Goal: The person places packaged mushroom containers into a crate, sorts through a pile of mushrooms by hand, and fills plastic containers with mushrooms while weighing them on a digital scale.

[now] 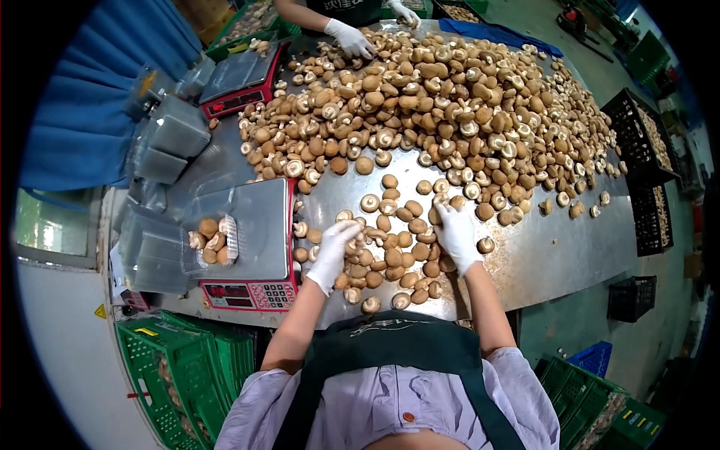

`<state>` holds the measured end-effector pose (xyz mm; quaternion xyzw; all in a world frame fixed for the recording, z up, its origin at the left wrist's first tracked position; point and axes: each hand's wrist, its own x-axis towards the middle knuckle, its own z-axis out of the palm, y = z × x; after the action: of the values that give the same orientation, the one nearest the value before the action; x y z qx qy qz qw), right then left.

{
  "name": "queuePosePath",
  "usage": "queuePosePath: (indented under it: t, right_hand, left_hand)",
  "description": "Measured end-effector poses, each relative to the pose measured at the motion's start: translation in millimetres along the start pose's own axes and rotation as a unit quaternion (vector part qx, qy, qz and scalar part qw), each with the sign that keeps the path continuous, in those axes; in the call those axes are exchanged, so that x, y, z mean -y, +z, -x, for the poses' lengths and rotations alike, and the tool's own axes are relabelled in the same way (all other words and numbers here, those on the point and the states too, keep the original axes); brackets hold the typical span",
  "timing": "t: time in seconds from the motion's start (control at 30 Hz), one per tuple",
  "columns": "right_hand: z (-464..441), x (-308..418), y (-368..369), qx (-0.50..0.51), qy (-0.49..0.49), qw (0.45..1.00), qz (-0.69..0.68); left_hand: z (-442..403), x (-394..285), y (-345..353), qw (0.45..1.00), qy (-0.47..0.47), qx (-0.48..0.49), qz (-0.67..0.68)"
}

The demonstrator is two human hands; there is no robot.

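My left hand (332,253), in a white glove, has its fingers curled around a brown-capped mushroom (360,237) at the left of a loose spread of mushrooms (394,256). On the right side of this spread is my right hand (457,234), gloved too. Its fingers are bent against a mushroom (435,216) at their inner side; the grip is partly hidden. Beyond both hands rises a large heap of mushrooms (480,97) on the metal table (577,247). To the left, a clear plastic tray (231,238) with several mushrooms sits on a red-framed scale (255,210).
Stacked clear trays (154,251) stand left of the scale. A second scale (240,75) lies farther back, near a co-worker's gloved hand (350,39). Green crates (172,367) are at lower left, black crates (637,135) at right. A blue curtain (97,97) hangs at left.
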<state>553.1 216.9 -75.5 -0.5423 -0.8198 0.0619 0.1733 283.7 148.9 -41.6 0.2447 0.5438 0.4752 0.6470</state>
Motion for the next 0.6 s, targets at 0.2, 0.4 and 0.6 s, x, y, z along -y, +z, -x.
queuePosePath:
  t: [0.2, 0.4, 0.6]
  right_hand:
    - [-9.5, 10.4, -10.9, 0.085, 0.105, 0.986, -0.098]
    - [33.3, -17.1, -49.8, 0.091, 0.236, 0.622, -0.741]
    - [81.1, -48.5, -59.5, -0.043, 0.323, 0.51, -0.796]
  left_hand:
    - [8.2, 34.1, 25.2, 0.835, 0.334, 0.056, -0.433]
    - [21.3, 35.5, 40.5, 0.682, 0.272, 0.095, -0.672]
    - [1.2, 28.1, 32.0, 0.734, 0.351, -0.011, -0.581]
